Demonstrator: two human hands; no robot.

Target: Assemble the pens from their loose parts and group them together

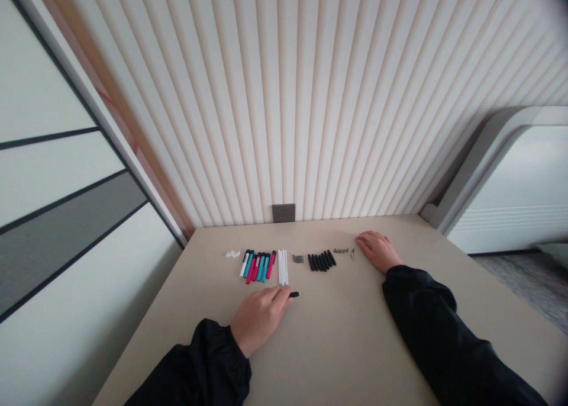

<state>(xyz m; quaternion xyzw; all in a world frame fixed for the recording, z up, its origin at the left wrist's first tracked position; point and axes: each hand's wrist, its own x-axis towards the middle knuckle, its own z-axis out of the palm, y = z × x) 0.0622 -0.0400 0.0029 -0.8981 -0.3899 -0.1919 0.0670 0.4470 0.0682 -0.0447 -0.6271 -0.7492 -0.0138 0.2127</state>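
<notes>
Low over the near middle of the table, my left hand [261, 316] is closed on a black pen grip [294, 295], whose narrow end points right. Just beyond those fingers lies a bundle of thin white refills [283, 267]. Beside it, to the left, are several pink, teal and white pen barrels [258, 266] with black tops. My right hand [376, 250] rests on the table at the right, fingers loosely extended with nothing visible in them. Small metal pen tips [341, 251] lie left of it, one tip [352, 254] apart from the others.
A row of black grips [322, 261] lies right of the refills, with small grey springs [297, 258] between. Small white pieces [232, 254] sit at the far left. Behind the table [328, 347] stand a ribbed wall [284, 98] and a dark socket [283, 212].
</notes>
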